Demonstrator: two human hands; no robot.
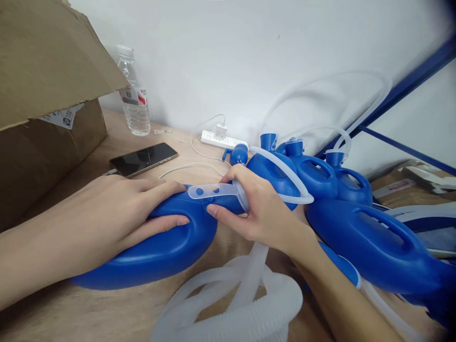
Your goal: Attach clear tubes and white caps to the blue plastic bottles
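A blue plastic bottle (156,259) lies on its side on the wooden table, its neck pointing right. My left hand (142,209) is wrapped over its handle. Around the neck end, my right hand (256,204) grips the white translucent cap (241,195), thumb and fingers on either side of the neck. From the cap a translucent strap (206,191) with two holes lies along the neck. A coiled translucent corrugated hose (252,308) rests below my right hand, one end rising behind that hand.
Several blue bottles with hoses stand or lie at right, including a large one (359,237). A cardboard box (46,142), water bottle (135,104), phone (144,159) and power strip (223,140) are farther back. Blue metal bars (409,85) cross at right.
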